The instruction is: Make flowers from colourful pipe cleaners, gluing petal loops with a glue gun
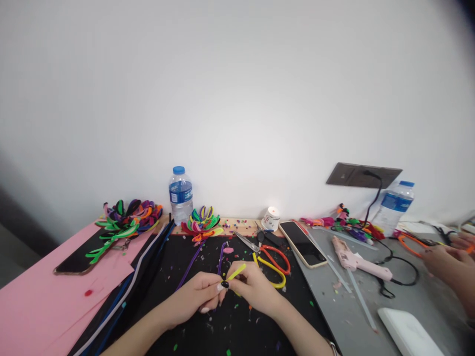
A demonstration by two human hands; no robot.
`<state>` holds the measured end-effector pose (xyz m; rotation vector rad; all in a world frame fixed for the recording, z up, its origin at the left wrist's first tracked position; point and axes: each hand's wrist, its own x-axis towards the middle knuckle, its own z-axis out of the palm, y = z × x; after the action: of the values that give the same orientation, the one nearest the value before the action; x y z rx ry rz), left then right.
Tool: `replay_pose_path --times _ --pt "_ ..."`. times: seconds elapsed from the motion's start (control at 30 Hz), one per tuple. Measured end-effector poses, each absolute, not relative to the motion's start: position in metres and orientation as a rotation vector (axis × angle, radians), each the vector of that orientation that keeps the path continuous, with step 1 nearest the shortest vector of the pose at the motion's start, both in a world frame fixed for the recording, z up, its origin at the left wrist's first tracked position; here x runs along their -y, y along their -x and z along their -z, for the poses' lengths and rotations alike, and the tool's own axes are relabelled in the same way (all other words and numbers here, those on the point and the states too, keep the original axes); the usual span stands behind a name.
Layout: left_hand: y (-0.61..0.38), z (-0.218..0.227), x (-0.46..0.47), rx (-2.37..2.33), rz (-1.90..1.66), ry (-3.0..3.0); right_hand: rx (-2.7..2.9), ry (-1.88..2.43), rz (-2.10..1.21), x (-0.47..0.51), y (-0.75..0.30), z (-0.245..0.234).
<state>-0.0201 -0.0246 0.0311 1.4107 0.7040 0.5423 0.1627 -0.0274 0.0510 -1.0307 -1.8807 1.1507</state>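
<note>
Between the two hands, low over the dark worktop [193,257], a short yellow pipe cleaner [236,271] is pinched: the left hand [195,297] grips its lower end with thumb and forefinger, and the right hand [254,288] closes its fingertips around it just beside them, so its free end pokes up and away from the person. Beyond the right hand lie scissors [272,264] with red and yellow handles, farther right a phone [302,243] and a pink glue gun [358,259]. Another person's hand [451,264] rests at the far right.

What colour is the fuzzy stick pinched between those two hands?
Yellow; the fuzzy stick shows best in the head view.
</note>
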Motion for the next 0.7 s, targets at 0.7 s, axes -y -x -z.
replay_pose_path --times 0.7 --pt "0.015 -0.033 0.033 -0.924 -0.551 -1.946 1.602 1.148 -1.635 0.026 -0.163 -0.041"
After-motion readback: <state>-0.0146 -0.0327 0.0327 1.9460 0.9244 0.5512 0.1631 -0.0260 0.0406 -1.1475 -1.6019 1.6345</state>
